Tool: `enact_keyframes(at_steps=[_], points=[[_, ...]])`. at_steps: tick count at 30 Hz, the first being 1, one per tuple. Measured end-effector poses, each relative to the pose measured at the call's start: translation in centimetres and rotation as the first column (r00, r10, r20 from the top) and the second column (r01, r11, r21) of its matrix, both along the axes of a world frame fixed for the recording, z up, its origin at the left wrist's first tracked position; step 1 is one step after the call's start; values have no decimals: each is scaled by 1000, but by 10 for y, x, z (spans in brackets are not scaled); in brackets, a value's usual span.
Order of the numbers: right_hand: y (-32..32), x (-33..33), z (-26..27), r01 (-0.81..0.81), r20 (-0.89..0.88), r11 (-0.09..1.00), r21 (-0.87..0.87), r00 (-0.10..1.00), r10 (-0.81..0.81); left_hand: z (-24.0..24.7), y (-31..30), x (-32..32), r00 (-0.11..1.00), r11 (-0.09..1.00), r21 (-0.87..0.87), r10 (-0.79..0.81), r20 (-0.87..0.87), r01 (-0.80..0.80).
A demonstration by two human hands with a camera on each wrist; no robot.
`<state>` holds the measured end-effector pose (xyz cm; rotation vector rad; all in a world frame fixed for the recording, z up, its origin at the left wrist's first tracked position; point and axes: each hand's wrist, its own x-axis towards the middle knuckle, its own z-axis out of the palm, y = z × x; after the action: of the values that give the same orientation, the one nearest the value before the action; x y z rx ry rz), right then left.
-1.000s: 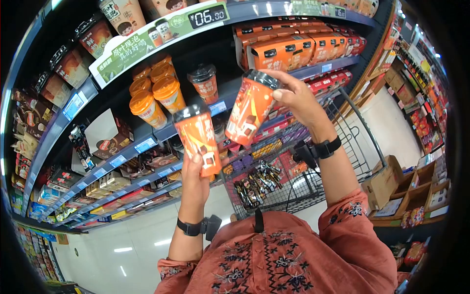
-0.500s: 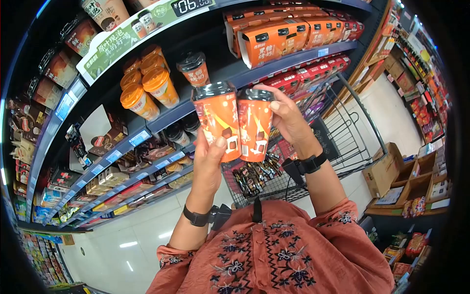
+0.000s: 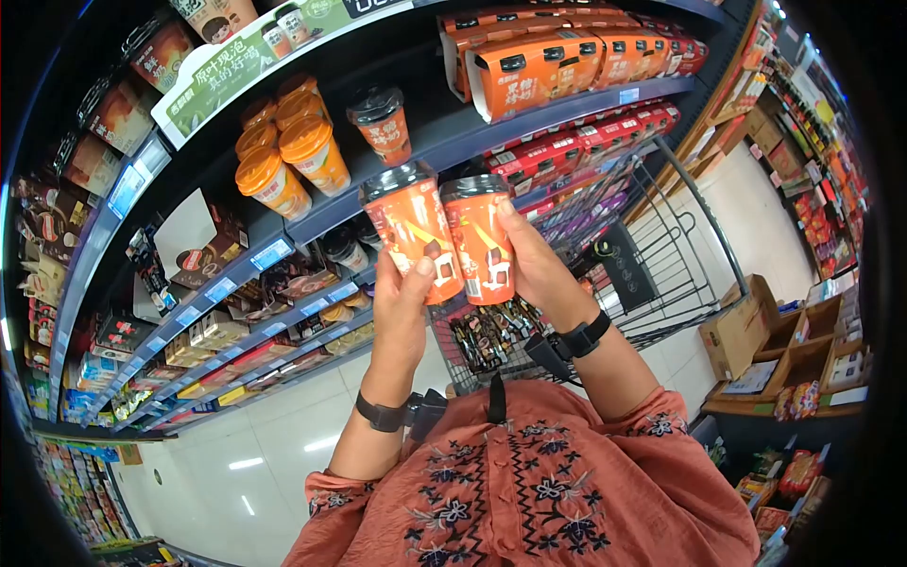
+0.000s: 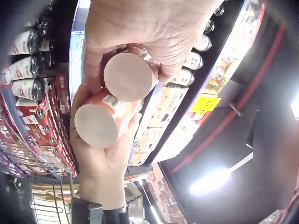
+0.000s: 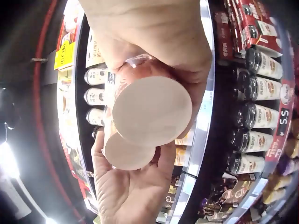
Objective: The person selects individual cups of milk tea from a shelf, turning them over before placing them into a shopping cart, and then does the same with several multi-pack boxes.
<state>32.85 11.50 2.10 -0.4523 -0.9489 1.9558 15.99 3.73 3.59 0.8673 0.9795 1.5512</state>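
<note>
Being held side by side before the shelf (image 3: 463, 142), an orange black-lidded drink cup (image 3: 411, 231) is clasped low by the left hand (image 3: 401, 307), thumb across its front; a matching cup (image 3: 479, 236) is gripped along its outer side by the right hand (image 3: 541, 269), thumb near its top.

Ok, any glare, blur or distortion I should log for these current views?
Head view: fisheye bends the shelves, white reflections on the floor, the two cups fairly sharp. Left wrist view: a ceiling lamp blown out to white, and a dark shape at the right edge too blurred to identify. Right wrist view: white glare at the lower left.
</note>
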Motion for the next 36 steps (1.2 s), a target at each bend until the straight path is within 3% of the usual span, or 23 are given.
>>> enact_keyframes(at_steps=[2,5,8,14,17,20,23,29,31,36], points=[[0,2,4,-9,25,1000,21,1000,8,-3,-1,-7,1000,1000,4,-4,27,3],[-1,1,11,150,199,984,98,966,-167,2,-4,-8,998,999,6,-35,57,34],[-3,-4,9,233,155,958,170,953,-259,3,-7,-6,1000,999,36,-23,-2,23],[-17,2,23,202,357,879,432,857,-373,-7,-3,-9,997,999,26,34,66,-36],[-22,1,21,248,325,894,373,868,-376,-7,-2,-9,997,1000,16,24,73,-25],[-25,2,32,241,278,868,435,880,-384,2,-3,-3,994,999,11,29,106,-30],[-34,7,47,165,296,936,311,919,-260,8,-4,-1,991,1000,-5,-9,133,10],[-30,0,36,268,290,891,368,877,-383,2,-3,5,995,999,31,26,96,-29],[-21,1,22,264,338,846,463,830,-444,3,-5,5,995,999,44,-8,103,4],[-22,3,25,257,290,869,423,870,-398,11,-8,10,990,998,55,-38,134,30]])
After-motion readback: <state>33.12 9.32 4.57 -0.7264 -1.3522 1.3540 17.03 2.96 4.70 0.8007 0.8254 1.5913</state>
